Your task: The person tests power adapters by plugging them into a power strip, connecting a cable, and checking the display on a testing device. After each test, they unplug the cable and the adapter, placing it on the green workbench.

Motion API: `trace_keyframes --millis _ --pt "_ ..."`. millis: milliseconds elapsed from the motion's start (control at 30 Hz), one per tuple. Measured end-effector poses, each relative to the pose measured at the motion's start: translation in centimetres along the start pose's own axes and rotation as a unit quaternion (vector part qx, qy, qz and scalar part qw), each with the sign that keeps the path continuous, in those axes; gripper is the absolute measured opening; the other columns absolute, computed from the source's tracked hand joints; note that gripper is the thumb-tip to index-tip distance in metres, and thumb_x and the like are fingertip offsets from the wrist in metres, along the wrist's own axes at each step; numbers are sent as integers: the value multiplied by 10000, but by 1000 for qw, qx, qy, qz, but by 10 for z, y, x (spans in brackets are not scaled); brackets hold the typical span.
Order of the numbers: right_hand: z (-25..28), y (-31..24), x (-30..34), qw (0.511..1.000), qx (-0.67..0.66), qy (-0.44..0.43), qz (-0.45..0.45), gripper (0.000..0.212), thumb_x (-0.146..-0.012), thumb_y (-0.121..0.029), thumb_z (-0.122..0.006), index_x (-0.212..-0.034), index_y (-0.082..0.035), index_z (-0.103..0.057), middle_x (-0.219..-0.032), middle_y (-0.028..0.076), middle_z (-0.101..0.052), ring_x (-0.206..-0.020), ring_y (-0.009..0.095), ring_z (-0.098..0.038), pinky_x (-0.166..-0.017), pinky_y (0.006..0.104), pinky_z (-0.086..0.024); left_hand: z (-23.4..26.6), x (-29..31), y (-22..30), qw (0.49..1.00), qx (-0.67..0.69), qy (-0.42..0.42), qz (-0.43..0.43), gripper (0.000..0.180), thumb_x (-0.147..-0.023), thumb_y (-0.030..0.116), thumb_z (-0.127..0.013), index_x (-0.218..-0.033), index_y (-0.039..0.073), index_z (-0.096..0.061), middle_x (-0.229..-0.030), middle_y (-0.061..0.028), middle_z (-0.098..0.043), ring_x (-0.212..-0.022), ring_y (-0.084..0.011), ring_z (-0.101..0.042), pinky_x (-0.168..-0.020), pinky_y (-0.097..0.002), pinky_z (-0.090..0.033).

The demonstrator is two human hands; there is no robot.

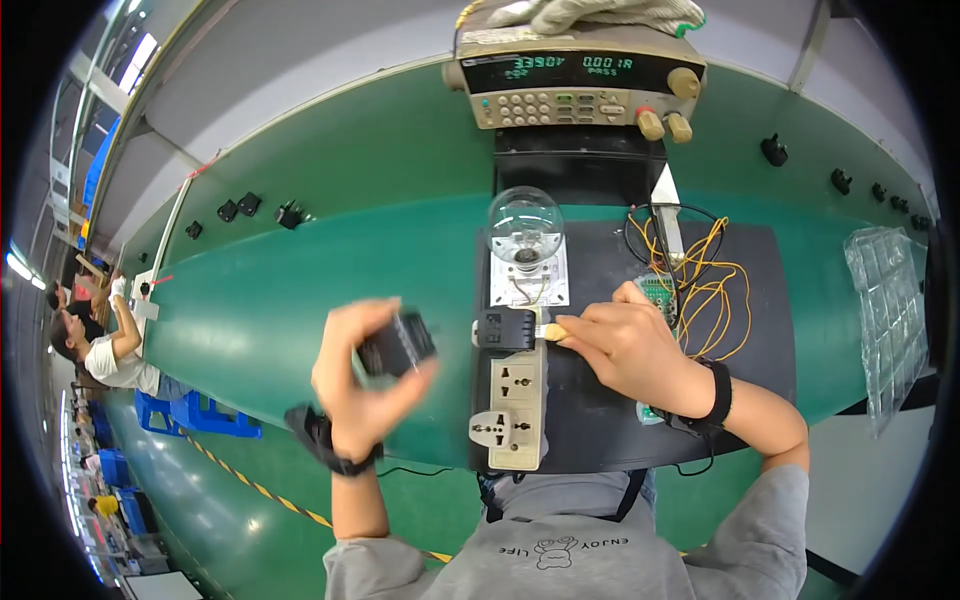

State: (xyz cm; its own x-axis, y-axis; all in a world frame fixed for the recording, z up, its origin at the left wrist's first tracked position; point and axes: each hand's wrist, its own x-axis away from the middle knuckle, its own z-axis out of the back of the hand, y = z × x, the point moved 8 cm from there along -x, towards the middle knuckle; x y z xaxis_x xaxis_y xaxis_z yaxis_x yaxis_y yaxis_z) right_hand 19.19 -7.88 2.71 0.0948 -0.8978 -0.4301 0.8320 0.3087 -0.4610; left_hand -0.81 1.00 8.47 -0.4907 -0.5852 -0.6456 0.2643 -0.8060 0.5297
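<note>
My left hand [350, 375] is closed round a black power adapter [403, 345], raised left of the power strip and blurred by motion. A second black adapter [505, 328] lies across the far part of the white power strip [531, 445]. Between thumb and fingers, my right hand [632, 345] pinches a yellow USB plug [553, 332]. The plug's pale tip meets the right end of the second adapter; how deep it sits I cannot tell. A round grey-white plug adapter [490, 429] sits at the strip's near end.
Beyond the strip, a clear bulb [525, 222] stands on a white base. A bench power supply [580, 85] is at the back. Yellow wires [722, 290] and a green circuit board [657, 295] lie right, with a clear plastic tray [885, 310] farther out. Several black plugs [290, 214] line the bench's far side.
</note>
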Motion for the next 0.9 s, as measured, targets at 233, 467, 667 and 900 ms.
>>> trace_keyframes --millis 233,467,667,900 --pt "-3 -12 -3 996 26 35 73 173 -754 -123 -595 -911 -55 -623 -606 8 -469 -578 160 -491 -655 296 -347 -78 -38 -168 977 80 90 174 386 -760 140 -724 -1073 -20 -565 -967 -57 -601 -878 -128 -547 -806 -264 -438" --pt "48 21 -6 985 147 69 60 285 -715 -285 -641 -867 -55 -572 -756 18 -523 -742 173 -519 -777 337 -386 -111 -90 -250 972 -111 111 173 461 -747 256 -749 -1099 19 -569 -1030 -121 -479 -921 -219 -514 -830 -310 -423" --pt "171 229 27 901 336 137 -237 448 -769 -279 -667 -1126 -27 -571 -1068 134 -595 -1014 293 -549 -861 404 -373 -102 -96 -251 960 -72 150 223 445 -775 218 -724 -1162 48 -583 -665 23 -397 -580 -96 -353 -548 -222 -346" --pt "198 407 57 793 341 98 -496 933 -634 -505 -745 -1339 -62 -322 -1224 239 -455 -1108 344 -489 -886 533 -350 -118 -97 -251 954 -1 176 242 871 -790 83 -682 -1439 77 -102 -907 -93 -584 -680 -108 -529 -635 -242 -452"
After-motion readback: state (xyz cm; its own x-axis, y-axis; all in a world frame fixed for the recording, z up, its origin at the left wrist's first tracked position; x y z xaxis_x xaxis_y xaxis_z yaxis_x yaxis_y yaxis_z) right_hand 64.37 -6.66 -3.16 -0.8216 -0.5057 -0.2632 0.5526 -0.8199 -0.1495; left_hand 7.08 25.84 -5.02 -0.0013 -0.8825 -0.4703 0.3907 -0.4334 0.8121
